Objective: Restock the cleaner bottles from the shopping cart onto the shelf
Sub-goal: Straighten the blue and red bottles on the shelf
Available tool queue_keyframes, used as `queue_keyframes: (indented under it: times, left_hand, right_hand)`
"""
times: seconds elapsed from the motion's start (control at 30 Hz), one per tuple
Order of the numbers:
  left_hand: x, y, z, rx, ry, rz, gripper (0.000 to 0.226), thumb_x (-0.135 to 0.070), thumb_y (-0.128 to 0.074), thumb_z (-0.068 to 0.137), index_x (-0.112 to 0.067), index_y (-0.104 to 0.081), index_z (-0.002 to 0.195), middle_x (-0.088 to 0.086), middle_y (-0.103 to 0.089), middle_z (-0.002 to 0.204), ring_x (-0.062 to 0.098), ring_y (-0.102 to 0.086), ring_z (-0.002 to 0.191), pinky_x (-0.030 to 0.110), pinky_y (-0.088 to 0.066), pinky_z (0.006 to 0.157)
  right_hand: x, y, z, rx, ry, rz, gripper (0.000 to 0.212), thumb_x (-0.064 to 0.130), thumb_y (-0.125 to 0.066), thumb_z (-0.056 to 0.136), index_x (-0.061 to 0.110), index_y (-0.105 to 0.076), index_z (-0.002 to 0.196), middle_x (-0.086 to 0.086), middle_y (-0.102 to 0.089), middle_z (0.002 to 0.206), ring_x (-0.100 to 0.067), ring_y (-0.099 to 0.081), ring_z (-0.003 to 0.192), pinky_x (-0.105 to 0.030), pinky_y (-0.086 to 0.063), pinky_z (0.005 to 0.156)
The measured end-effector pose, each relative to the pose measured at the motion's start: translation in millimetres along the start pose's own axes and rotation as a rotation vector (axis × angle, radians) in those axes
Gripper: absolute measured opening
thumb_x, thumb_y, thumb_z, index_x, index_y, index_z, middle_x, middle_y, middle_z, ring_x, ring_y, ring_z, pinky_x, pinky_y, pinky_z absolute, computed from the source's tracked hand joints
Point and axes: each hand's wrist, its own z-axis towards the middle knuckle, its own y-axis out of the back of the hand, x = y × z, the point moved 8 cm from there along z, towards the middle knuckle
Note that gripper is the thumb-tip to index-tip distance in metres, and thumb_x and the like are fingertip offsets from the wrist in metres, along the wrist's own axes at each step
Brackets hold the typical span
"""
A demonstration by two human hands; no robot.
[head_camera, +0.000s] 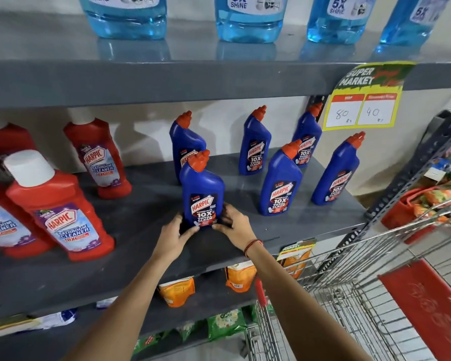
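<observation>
A blue Harpic cleaner bottle (202, 188) with an orange-red cap stands upright on the grey middle shelf (141, 230). My left hand (175, 237) and my right hand (235, 225) clasp its base from either side. Several more blue Harpic bottles (280, 179) stand behind it and to its right on the same shelf. The wire shopping cart (349, 295) is at the lower right; the part of its basket in view holds no bottles.
Red Harpic bathroom cleaner bottles (60, 212) fill the shelf's left side. Blue glass-cleaner bottles (249, 19) stand on the shelf above. A yellow price tag (362, 105) hangs at the right. Orange pouches (177, 290) lie on the shelf below. A red basket (412, 207) sits beyond the cart.
</observation>
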Motion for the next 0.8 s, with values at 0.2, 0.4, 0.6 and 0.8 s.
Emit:
queue_keyframes:
  times: [0.2,0.4,0.6,0.8]
  left_hand:
    - [0.4,1.5,-3.2,-0.033,0.005,-0.003,0.035,-0.028,-0.067,0.082,-0.009,-0.054,0.108,0.008,-0.068,0.106,0.013,-0.061,0.093,0.027,-0.045,0.077]
    - [-0.2,2.3,-3.9,-0.025,0.015,-0.009,0.034,-0.027,-0.067,0.082,-0.009,-0.054,0.108,0.009,-0.067,0.106,0.011,-0.059,0.091,0.024,-0.043,0.076]
    - [-4.6,5.9,-5.9,-0.046,0.008,0.013,0.034,-0.027,-0.067,0.082,-0.006,-0.054,0.106,0.009,-0.067,0.104,0.012,-0.059,0.09,0.023,-0.042,0.074]
    - [-9.9,8.8,-10.5,-0.059,0.026,0.006,0.046,-0.021,-0.071,0.079,-0.004,-0.052,0.117,0.014,-0.063,0.115,0.02,-0.058,0.105,0.025,-0.041,0.082]
  right_hand:
    - [0.8,-1.2,-1.8,-0.015,0.02,-0.016,0.061,-0.001,-0.07,0.077,0.009,-0.046,0.132,0.004,-0.059,0.114,-0.006,-0.057,0.107,0.003,-0.042,0.079]
    - [2.5,-2.6,-3.8,0.0,0.024,-0.054,0.061,0.001,-0.068,0.08,0.009,-0.043,0.135,0.0,-0.059,0.119,-0.007,-0.054,0.108,0.006,-0.04,0.078]
    - [4.9,-5.1,-5.4,0.007,0.034,-0.133,0.061,0.003,-0.065,0.082,0.011,-0.04,0.137,-0.007,-0.06,0.126,-0.005,-0.052,0.108,0.005,-0.038,0.081]
    - [8.5,0.4,-19.5,-0.129,-0.009,-0.073,0.057,-0.001,-0.069,0.079,0.007,-0.047,0.131,-0.001,-0.06,0.117,-0.006,-0.053,0.106,0.004,-0.04,0.08]
